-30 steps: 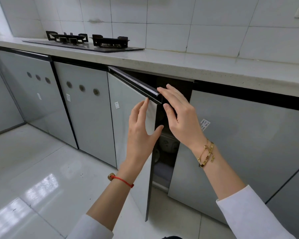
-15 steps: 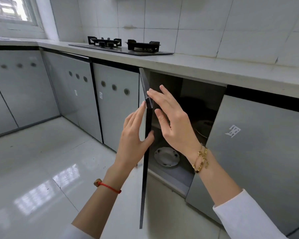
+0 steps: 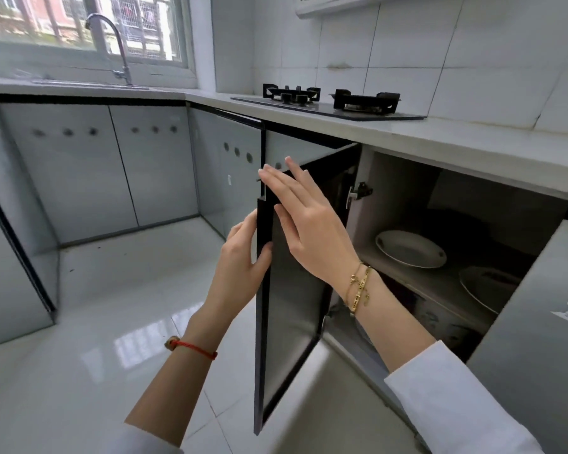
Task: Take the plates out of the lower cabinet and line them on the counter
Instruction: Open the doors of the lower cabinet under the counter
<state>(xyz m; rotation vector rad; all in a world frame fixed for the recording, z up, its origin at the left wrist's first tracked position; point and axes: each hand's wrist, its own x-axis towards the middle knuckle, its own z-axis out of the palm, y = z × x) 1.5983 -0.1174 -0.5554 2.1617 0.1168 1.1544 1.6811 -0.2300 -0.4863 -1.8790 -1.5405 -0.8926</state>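
The lower cabinet door (image 3: 292, 309) stands swung wide open, its dark inner face toward me. My left hand (image 3: 240, 260) pinches the door's free edge, thumb on the inside and fingers on the outside. Laid flat on the inner face near the top corner is my right hand (image 3: 309, 224), its fingers straight. Inside, a white plate (image 3: 410, 249) lies on the shelf. A second plate (image 3: 482, 286) to its right is partly hidden by the neighbouring shut door (image 3: 538, 322). Some patterned crockery (image 3: 440, 322) sits in the dark below the shelf. The pale counter (image 3: 473, 145) runs above.
A black gas hob (image 3: 328, 103) sits on the counter left of the open cabinet. A sink with a curved tap (image 3: 112, 40) is under the window at the far left. Shut grey doors line both runs, and glossy white floor tiles (image 3: 112, 322) lie below.
The door has swung from slightly ajar to wide open, both hands moving left with it. The cabinet's inside and its plates have come into sight, and my view has turned left.
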